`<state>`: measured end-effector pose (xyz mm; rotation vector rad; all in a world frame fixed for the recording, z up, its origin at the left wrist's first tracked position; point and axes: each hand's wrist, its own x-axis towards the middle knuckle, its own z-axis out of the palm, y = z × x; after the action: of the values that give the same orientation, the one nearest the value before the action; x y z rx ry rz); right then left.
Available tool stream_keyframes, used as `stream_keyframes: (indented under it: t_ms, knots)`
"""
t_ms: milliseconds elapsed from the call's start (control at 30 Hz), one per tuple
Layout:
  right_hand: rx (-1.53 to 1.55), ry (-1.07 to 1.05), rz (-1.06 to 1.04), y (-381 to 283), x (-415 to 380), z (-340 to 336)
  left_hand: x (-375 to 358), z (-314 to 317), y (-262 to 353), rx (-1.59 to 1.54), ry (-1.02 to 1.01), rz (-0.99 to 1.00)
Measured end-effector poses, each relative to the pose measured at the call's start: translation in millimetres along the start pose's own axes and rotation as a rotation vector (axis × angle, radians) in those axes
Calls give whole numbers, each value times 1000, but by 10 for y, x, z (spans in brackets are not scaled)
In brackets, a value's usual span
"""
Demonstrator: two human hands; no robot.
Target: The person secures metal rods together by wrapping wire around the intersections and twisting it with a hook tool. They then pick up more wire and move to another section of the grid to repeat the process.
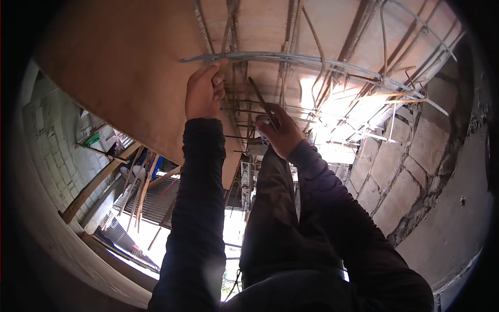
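Note:
My left hand [205, 91] is raised with its fingers curled closed. Its fingertips are at the underside of the long grey rebar [301, 58], near the left end where an upright bar crosses. Whatever those fingers pinch is too small to make out. Lower and to the right, my right hand [283, 132] is wrapped round a dark slender metal tool [258, 93], which points up and left. The tool's lower end is hidden in the palm, so its exact kind does not show. Dark sleeves cover both forearms.
A large brown board [119, 67] spans the upper left. Several ribbed bars [358, 31] run along the pale panel behind the rebar, with bent bar ends [410, 96] sticking out at right. A block wall [397, 161] stands right; wooden poles [143, 190] lean lower left.

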<state>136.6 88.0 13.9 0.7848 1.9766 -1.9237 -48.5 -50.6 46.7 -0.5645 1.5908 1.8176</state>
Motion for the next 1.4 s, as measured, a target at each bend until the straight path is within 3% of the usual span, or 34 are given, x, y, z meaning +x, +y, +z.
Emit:
stream_keyframes:
  t_ms: [167, 233, 667, 767, 833, 967, 1033, 1333, 1400]
  knots:
    - [-39, 1, -140, -173, 60, -20, 78, -61, -19, 11, -37, -13]
    - [-198, 55, -190, -211, 135, -20, 77, -39, -13, 6, -40, -18]
    - [-546, 45, -63, -430, 356, 18, 87, -30, -22, -10, -21, -13]
    - [-489, 72, -130, -394, 375, 19, 98, -36, -6, -15, -20, -17]
    - [-210, -67, -25, -433, 399, -78, 78, -8, 27, -19, -22, -19]
    - [-8, -124, 91, -472, 410, -167, 92, -34, 67, 8, -19, -41]
    - [158, -221, 316, -602, 392, -247, 91, -48, 91, 5, -38, -47]
    - [569, -318, 447, -720, 342, -368, 115, -51, 201, 180, -36, -26]
    - [636, -328, 480, -722, 328, -382, 103, -21, 231, 315, 48, 2]
